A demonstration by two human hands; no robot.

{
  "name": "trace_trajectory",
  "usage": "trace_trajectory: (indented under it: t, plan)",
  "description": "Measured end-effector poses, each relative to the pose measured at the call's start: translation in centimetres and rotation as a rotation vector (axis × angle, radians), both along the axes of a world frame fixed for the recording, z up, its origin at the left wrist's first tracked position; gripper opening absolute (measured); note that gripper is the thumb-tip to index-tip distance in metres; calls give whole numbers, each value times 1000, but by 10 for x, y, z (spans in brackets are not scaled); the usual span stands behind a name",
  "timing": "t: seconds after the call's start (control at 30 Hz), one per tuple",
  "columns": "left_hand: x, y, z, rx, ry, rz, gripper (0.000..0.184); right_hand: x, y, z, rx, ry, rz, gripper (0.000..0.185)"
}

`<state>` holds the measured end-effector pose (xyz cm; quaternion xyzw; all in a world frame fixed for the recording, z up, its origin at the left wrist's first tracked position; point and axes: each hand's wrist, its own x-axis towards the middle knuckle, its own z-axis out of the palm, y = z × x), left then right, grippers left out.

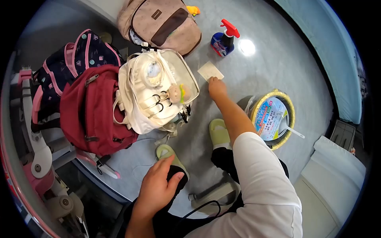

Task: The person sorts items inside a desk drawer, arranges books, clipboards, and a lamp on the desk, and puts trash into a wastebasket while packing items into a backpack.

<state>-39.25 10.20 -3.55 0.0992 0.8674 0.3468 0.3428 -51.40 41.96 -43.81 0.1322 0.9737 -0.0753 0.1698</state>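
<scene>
My right hand (pixel 217 88) reaches down to the floor, its fingers closed on the near edge of a small cream piece of paper (pixel 210 71). Faint marks show on the paper, too small to read. Just beyond it stands a spray bottle (pixel 223 43) with a red trigger and dark blue body. My left hand (pixel 159 185) rests on my knee, holding nothing, with the thumb apart from the fingers. To the left of the paper lies a cream backpack (pixel 137 79) with a plush charm (pixel 174 93) hanging on it.
A maroon backpack (pixel 85 115), a navy patterned bag (pixel 55 65) and a brown backpack (pixel 184 33) crowd the left and back. At the right stands a yellow-rimmed bucket (pixel 293 107) with a white handle sticking out. My green slippers (pixel 219 133) are on the grey floor (pixel 278 55).
</scene>
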Motion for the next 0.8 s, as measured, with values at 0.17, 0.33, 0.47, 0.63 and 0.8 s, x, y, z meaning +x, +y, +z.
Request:
trace_trajectory:
  t: [0.17, 0.33, 0.47, 0.63, 0.8]
  plan:
    - [0, -5, -2, -14, -25, -8, 51, 16, 1, -14, -1, 140, -52, 23]
    - [-5, -4, 1, -8, -14, 9, 51, 18, 1, -23, 48, 164, 15, 22]
    - [-3, -2, 3, -6, -11, -2, 50, 19, -4, -30, 101, 181, -16, 20]
    - [-1, 2, 5, -46, 15, -32, 50, 25, -1, -3, 3, -73, 30, 26]
    - [7, 17, 5, -38, 86, -97, 50, 8, 25, 84, -141, -338, 333, 34]
